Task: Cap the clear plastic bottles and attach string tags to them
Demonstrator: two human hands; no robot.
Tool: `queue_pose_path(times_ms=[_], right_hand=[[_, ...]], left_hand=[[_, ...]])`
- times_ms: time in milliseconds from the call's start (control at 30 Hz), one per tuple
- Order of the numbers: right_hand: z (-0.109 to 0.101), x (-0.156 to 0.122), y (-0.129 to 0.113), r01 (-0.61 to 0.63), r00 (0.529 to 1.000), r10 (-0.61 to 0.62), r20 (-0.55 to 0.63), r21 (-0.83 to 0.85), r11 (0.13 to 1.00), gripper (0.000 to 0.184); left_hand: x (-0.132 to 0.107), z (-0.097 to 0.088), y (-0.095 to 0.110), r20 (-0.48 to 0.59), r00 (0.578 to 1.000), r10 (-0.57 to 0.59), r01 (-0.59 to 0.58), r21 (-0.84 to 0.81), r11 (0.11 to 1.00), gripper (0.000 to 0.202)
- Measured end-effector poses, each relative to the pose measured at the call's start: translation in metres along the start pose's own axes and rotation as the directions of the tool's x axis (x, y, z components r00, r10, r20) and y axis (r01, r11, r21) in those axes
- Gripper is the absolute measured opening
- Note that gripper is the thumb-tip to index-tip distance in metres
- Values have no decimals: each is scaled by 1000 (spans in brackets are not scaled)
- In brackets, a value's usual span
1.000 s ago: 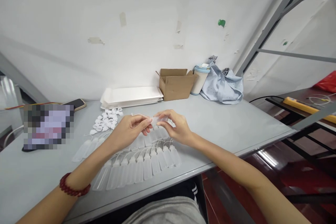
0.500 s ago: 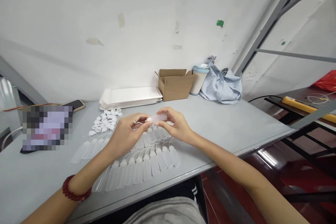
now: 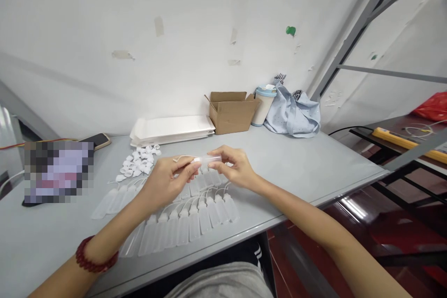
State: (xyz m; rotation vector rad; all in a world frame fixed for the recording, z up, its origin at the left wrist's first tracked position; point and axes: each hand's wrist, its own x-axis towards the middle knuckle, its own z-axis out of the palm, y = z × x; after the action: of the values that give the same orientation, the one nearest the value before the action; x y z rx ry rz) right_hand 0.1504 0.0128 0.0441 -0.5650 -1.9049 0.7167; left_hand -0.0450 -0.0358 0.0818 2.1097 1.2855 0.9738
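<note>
Above the table, my two hands hold one small translucent plastic bottle [image 3: 208,160] lying sideways. My left hand [image 3: 171,178] pinches its white cap [image 3: 196,160] between thumb and fingers, and a thin strap or tube curves off that end. Around the bottle's body, my right hand [image 3: 234,166] is closed with thumb and fingertips. Rows of similar capped bottles [image 3: 183,229] with thin curved tubes lie below the hands, partly hidden by them. A heap of loose white caps [image 3: 138,164] is beyond my left hand.
At the back stand a stack of white sheets or envelopes [image 3: 171,129], an open cardboard box [image 3: 232,116], a cup with a blue lid [image 3: 264,104] and a light blue cloth bag [image 3: 295,114]. A phone [image 3: 99,141] and a blurred-out item [image 3: 59,172] lie at left.
The bottle stays between both hands, with my fingers shifted slightly on the cap and body. The whole view has moved a little.
</note>
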Motion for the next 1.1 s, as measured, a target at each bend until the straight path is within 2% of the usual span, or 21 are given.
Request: queue_pose_path(times_ms=[67,100,167,233,300,400,467,533,600,633,700,767,800,900,967,1033,1100], right_hand=[[-2,3,-3,-191,980,173,103,207,960,28],[-3,4,-4,-257,963,220,156,276,926,29],[-2,5,-5,-301,948,246,201,321,898,31],[0,3,-3,-218,972,191,135,228,949,30],[2,1,0,-29,999,28,34,32,999,24],[4,-2,3,251,967,-254,8,-183,951,15],[4,-4,2,270,962,-273,11,-191,944,14],[3,-4,0,149,988,-151,-8,-132,980,18],[2,-2,-3,-53,999,53,5,16,998,22],[2,-1,-4,-154,988,150,39,120,981,25],[1,1,-6,-315,948,284,142,322,893,30],[1,3,-7,-381,924,319,211,435,816,32],[2,3,-7,-378,925,315,212,443,812,32],[2,2,-7,-251,968,233,97,314,916,26],[2,0,-6,-94,996,94,6,147,985,23],[2,-2,-5,52,998,-52,-28,7,999,20],[2,-3,-3,114,993,-116,-29,-51,992,19]], left_hand=[[-2,2,0,-58,995,85,-79,94,992,33],[-2,3,0,-69,993,94,-86,104,991,32],[-1,3,-1,-46,998,39,-36,55,998,33],[0,1,-2,28,998,-55,56,-53,997,39],[3,-2,-4,127,984,-125,145,-169,975,45],[4,-4,-6,246,954,-174,242,-284,928,46],[4,-4,-5,243,954,-175,243,-287,926,45],[2,-1,-2,160,977,-140,172,-209,963,45],[0,3,1,56,997,-52,56,-67,996,43],[-2,5,1,8,1000,8,-8,11,1000,41],[-4,9,1,-70,989,132,-121,146,982,35],[-5,11,0,-119,973,196,-167,214,962,30],[-5,12,-1,-126,975,182,-152,211,965,30],[-3,10,-2,-33,999,4,-2,38,999,42],[-1,7,-2,90,990,-107,119,-135,984,48],[0,4,-2,156,978,-141,175,-235,956,47],[0,3,-1,113,986,-120,142,-214,966,45]])
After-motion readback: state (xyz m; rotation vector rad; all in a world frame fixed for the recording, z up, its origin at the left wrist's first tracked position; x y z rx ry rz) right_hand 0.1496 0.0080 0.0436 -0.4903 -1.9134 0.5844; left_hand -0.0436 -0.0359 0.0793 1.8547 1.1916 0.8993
